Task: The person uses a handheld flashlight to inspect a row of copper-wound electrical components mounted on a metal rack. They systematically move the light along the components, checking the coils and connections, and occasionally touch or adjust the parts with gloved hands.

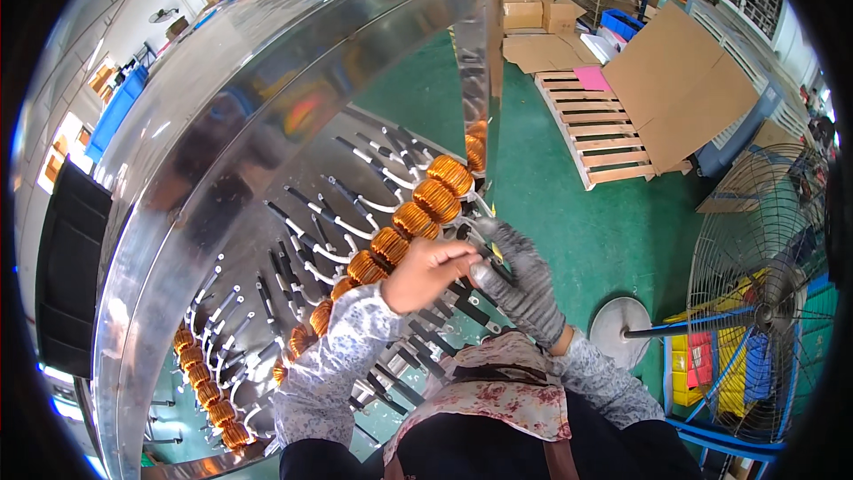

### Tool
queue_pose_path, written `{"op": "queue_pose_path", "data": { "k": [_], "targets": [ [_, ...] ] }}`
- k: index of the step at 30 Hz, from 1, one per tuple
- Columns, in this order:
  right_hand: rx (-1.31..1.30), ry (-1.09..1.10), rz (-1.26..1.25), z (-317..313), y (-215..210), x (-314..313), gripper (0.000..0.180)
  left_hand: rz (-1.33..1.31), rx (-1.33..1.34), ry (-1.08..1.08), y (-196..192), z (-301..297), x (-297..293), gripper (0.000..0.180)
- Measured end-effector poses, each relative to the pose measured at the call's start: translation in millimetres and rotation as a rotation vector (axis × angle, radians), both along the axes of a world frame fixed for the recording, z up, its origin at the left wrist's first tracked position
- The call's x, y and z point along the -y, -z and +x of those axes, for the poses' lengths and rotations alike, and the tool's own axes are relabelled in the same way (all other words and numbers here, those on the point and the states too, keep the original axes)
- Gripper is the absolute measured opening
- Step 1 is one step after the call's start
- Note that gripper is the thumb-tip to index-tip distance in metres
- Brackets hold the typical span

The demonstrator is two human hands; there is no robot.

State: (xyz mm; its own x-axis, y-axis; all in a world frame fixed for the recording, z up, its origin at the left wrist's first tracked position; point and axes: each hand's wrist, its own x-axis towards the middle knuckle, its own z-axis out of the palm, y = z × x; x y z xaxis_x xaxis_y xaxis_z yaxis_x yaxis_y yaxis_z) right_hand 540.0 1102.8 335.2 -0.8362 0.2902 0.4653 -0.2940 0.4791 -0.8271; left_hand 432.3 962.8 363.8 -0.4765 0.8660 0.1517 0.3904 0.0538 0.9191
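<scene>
My bare left hand (428, 275) is closed in a pinch, its fingertips meeting my right hand beside the row of coils. A grey knitted glove covers my right hand (522, 283), whose fingers are curled; whatever lies between the two hands is too small to make out. Copper-wound ring coils (414, 220) stand in a slanting row at the edge of a metal bench (373, 117). White-sleeved leads (358, 229) with black sleeves and metal lugs stick out from them. More black-sleeved leads (428, 338) point toward me below my hands.
A second row of copper coils (206, 388) runs along the lower left. Right of the bench, a large fan (762, 311) on a round base (619, 331) stands on the green floor (604, 240). Farther off are a wooden pallet (597, 129) and a cardboard sheet (680, 84).
</scene>
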Motion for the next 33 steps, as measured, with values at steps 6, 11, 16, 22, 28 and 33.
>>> {"op": "queue_pose_path", "data": {
  "k": [6, 11, 16, 22, 28, 33],
  "targets": [
    [0.140, -0.007, -0.877, 14, -4, -7, 0.030, -0.115, 0.157, 0.034, 18, -9, -5, 0.021],
    [0.518, -0.143, -0.619, 36, 28, -26, 0.046, -0.019, 0.099, -0.106, 32, -39, 4, 0.023],
    [0.661, -0.280, -0.963, 43, 71, -18, 0.045, 0.130, 0.358, -0.188, 24, -67, 3, 0.029],
    [0.658, -0.287, -1.006, 30, 81, -12, 0.039, 0.250, 0.392, -0.351, 36, -86, 8, 0.032],
    [0.657, -0.328, -1.027, 15, 73, -8, 0.039, 0.126, 0.287, -0.320, 40, -87, 8, 0.031],
    [0.608, -0.292, -1.002, -13, 70, -5, 0.037, 0.116, 0.296, -0.319, 37, -86, 10, 0.028]
  ]
}}
